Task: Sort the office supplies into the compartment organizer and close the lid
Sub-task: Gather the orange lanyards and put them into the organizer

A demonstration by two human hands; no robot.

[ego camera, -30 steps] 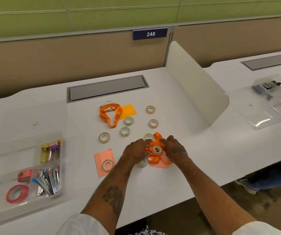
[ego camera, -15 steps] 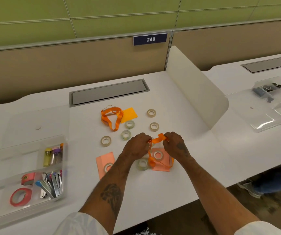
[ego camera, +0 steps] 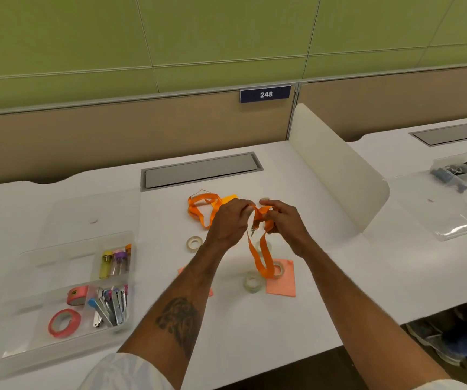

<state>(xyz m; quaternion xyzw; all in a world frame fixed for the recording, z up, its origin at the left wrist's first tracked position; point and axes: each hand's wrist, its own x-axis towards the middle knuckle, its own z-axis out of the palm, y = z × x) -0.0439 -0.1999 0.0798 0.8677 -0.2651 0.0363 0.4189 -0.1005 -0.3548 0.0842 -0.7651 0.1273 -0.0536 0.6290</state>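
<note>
- Hands meet in the middle of the frame, above the white desk [ego camera: 339,277]. The left hand [ego camera: 231,220] and the right hand [ego camera: 283,220] both pinch the bunched upper end of an orange lanyard [ego camera: 263,257] with curled fingers.
- From this grip the lanyard hangs down as a long loop. Its lowest part comes in front of a clear tape roll [ego camera: 278,268] that lies on a pink note [ego camera: 283,285]. Whether the loop touches the roll, I cannot tell.
- A small metal clip [ego camera: 252,232] shows just under the left fingers.
- A second lanyard [ego camera: 201,206], also orange, lies flat on the desk up and to the left of the hands, partly hidden behind the left hand.
- Another tape roll [ego camera: 194,243] lies left of the left wrist, and a third tape roll [ego camera: 253,282] sits just beside the left edge of the pink note.
- The compartment organizer [ego camera: 43,266] stands at the lower left of the frame. Its clear lid [ego camera: 91,212] is open and lies flat behind it.
- Inside, the rear right compartment holds small tubes [ego camera: 114,263] with yellow and purple caps, and the front right one holds metal tools [ego camera: 111,305] with coloured handles. Left of these are two red tape rolls [ego camera: 64,323], one flat and one on its edge.
- At the right of the frame, beyond a white divider [ego camera: 336,170], a second clear box [ego camera: 457,220] rests on the neighbouring desk.
</note>
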